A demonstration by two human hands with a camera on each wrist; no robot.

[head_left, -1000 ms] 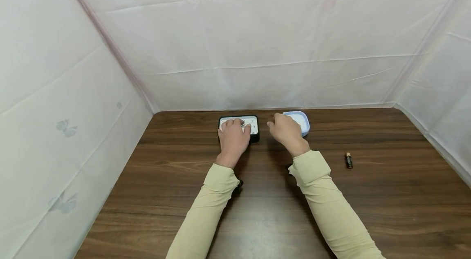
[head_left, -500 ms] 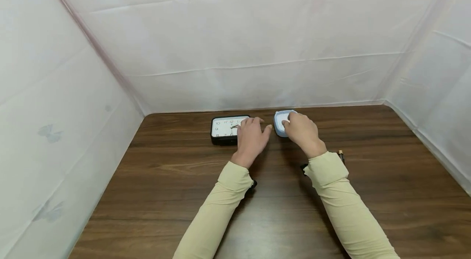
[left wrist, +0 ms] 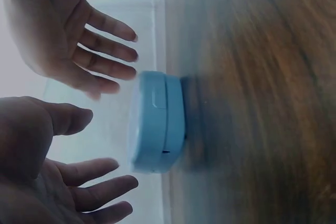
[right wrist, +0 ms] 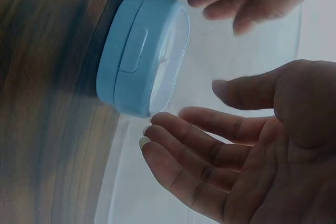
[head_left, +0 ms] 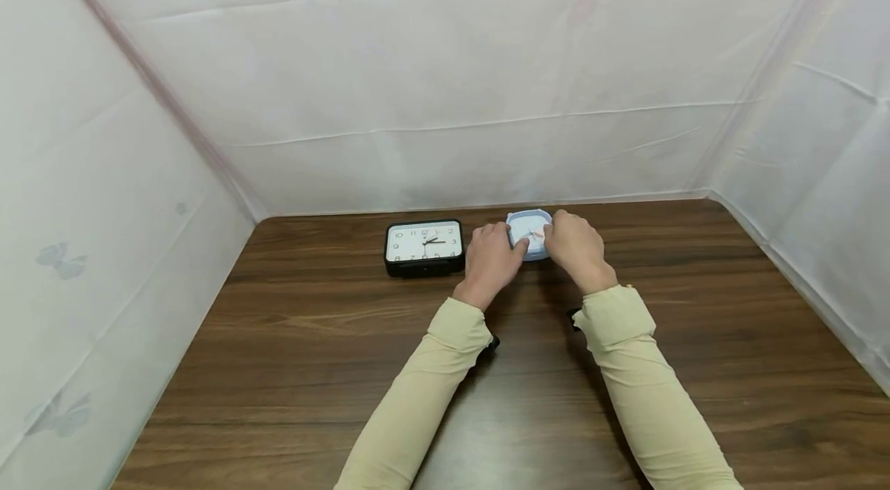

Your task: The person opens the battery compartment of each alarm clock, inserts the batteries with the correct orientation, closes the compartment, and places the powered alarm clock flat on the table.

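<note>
A small light blue alarm clock (head_left: 530, 224) lies face up near the table's back edge, between the two hands. My left hand (head_left: 492, 256) is at its left side, thumb toward the face, fingers loosely extended. On the opposite side is my right hand (head_left: 575, 249). In the right wrist view, the fingertips (right wrist: 146, 142) of this hand are right by the clock's (right wrist: 136, 51) rim, with the thumb apart. The left wrist view shows both hands spread around the clock (left wrist: 157, 124), fingers unbent.
Left of the hands, a black rectangular clock (head_left: 424, 244) with a white face lies on the wooden table (head_left: 292, 366). A battery (head_left: 629, 286) is mostly hidden behind the right sleeve. White fabric walls (head_left: 445, 73) enclose the table's back and sides.
My left hand has left the black clock and moved right to the blue clock. The right hand has shifted to the blue clock's right side. The head view has turned slightly right.
</note>
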